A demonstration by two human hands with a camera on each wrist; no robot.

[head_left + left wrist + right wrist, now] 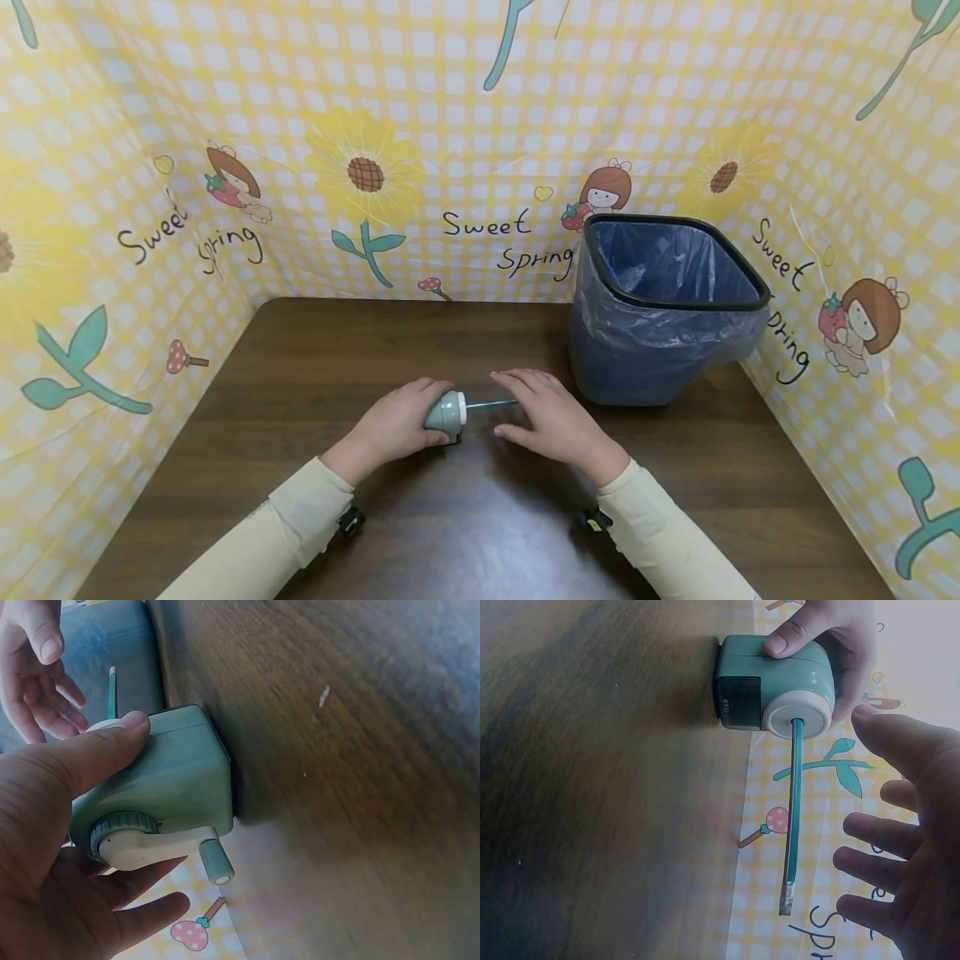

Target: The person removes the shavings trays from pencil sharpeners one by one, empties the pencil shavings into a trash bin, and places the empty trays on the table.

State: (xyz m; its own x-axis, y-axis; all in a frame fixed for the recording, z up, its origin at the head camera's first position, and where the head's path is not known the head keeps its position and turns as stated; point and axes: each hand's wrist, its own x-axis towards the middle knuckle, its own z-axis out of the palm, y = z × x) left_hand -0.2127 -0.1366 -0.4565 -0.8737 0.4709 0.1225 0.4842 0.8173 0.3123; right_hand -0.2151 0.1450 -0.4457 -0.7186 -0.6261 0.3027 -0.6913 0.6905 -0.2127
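Note:
My left hand (397, 421) grips a green hand-crank pencil sharpener (187, 769), thumb on one side and fingers round the other. Its crank handle (217, 862) shows in the left wrist view, on the side away from the pencil. A green pencil (795, 817) sticks out of the white round front, its eraser end outward. Beside the pencil, my right hand (551, 417) is spread with fingers apart from it; the gap shows in the right wrist view. The sharpener's base sits on the brown table (337, 342).
A bin (637, 358) lined with a clear bluish bag stands at the back right of the table, just beyond my right hand. Yellow checked cloth (465, 150) with printed flowers hangs round the back and both sides.

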